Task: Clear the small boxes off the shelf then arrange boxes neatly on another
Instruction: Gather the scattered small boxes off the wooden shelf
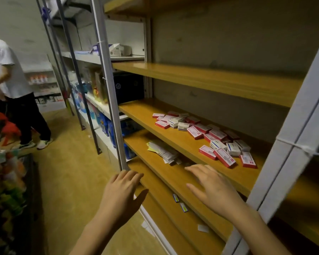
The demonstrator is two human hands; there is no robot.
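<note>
Several small red-and-white and blue-and-white boxes (pixel 206 133) lie scattered on a wooden shelf board (pixel 151 115) of a metal rack. On the board below lies a loose pile of flat white packets (pixel 164 150). Lower still, two tiny blue-and-yellow boxes (pixel 180 202) rest on another board. My left hand (pixel 122 192) hovers open near the rack's front post, holding nothing. My right hand (pixel 212 186) is open with fingers spread in front of the shelf edges, below the scattered boxes and apart from them.
The shelf above (pixel 201 76) is bare wood. Grey uprights (pixel 109 85) (pixel 291 162) frame the bay. A person in a white shirt (pixel 13 76) stands at the left in the aisle. A stand of colourful goods (pixel 7 181) sits at the near left.
</note>
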